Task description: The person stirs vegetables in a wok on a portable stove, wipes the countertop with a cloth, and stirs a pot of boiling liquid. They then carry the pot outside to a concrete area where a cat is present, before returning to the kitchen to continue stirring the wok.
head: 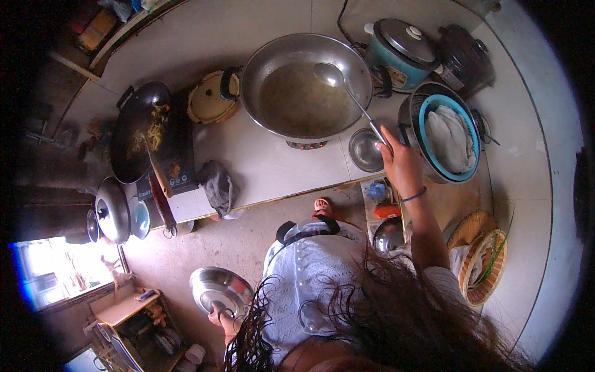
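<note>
My right hand (402, 162) grips the handle of a metal ladle (329, 75), whose bowl is over the right part of a large two-handled electric pan (302, 100) holding cloudy liquid. A small metal bowl (367, 149) sits on the counter just left of that hand. Low at the left, away from the counter, my left hand (217, 314) holds a round metal lid or basin (222, 290); which of the two I cannot tell.
A black wok (122, 156) with cooked food and utensils stands left. Near the pan are a round woven or wooden board (211, 98), a grey cloth (217, 186), a rice cooker (404, 51) and a blue colander (424, 139) with white cloth. The counter edge (279, 197) crosses before me.
</note>
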`<state>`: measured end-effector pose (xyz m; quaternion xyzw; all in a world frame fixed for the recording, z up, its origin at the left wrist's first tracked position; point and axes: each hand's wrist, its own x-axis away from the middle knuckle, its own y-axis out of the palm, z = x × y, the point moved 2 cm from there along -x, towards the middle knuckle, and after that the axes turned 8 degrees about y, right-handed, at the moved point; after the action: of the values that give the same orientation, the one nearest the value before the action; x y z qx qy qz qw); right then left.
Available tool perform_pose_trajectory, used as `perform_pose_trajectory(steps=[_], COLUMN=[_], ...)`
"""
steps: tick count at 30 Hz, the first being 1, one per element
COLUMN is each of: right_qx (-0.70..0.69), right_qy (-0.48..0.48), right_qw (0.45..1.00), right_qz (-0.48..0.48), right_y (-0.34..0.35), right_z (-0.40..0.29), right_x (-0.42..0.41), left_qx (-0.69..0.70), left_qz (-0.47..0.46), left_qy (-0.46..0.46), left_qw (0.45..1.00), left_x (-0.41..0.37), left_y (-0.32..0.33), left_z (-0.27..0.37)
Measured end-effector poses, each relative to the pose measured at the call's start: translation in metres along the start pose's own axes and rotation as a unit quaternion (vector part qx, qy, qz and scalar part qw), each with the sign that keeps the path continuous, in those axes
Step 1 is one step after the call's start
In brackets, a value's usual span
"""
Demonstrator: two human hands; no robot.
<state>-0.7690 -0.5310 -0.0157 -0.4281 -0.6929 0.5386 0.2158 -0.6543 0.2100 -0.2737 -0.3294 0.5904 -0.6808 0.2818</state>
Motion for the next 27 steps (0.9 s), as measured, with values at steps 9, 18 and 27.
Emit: perform_pose_trajectory(steps=[9,18,27], right_qx=[0.002,0.002,0.007], right_qy=[0.004,-0.005,-0.014], right_qw=[1.000,1.000,1.000], right_qz=[0.007,0.019,0.020], right_y=[0.000,0.004,0.005], right_z=[-0.001,-0.001,-0.002], right_x=[0.002,0.003,0.003], left_qx=[0.000,-0.001,0.003], left_qz=[0.001,0.009,-0.002], left_qy=[0.001,0.002,0.025], left_qw=[1.000,1.000,1.000], left_x=[-0.001,0.001,-0.009], left_y=[0.003,0.009,0.009], left_z=[0.001,0.001,-0.007])
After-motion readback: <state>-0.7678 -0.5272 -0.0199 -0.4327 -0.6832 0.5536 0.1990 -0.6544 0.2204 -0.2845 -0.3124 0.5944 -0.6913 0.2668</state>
